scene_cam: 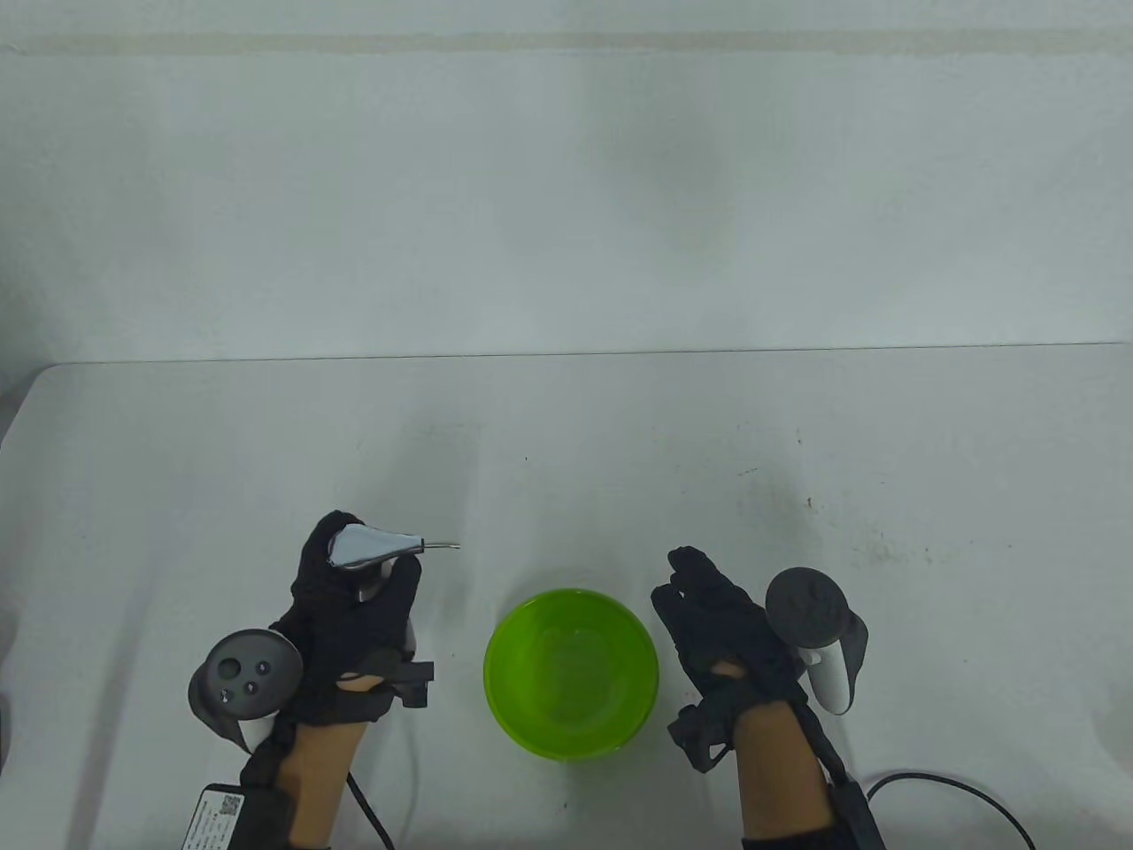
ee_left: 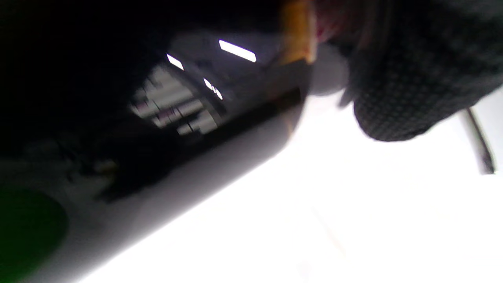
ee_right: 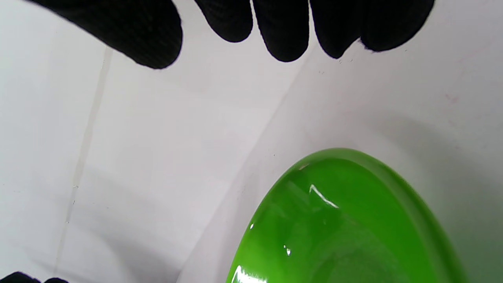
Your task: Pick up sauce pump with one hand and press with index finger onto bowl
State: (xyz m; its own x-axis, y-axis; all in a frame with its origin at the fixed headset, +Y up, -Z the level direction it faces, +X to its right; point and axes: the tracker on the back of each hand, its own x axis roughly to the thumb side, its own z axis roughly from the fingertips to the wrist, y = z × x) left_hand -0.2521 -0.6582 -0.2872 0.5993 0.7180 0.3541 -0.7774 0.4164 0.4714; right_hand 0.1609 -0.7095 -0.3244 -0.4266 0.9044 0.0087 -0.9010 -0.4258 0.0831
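Note:
The sauce pump has a silver head with a thin spout pointing right toward the bowl. My left hand grips the pump around its body, fingers wrapped over it, left of the bowl. The pump's dark bottle fills the blurred left wrist view, with a gloved finger against it. The green bowl sits on the table between my hands; its rim also shows in the right wrist view. My right hand hovers to the right of the bowl, fingers loosely spread, holding nothing.
A white table meets a white wall at the back. A black cable runs from my right wrist at the front right. A black box with a label sits on my left forearm.

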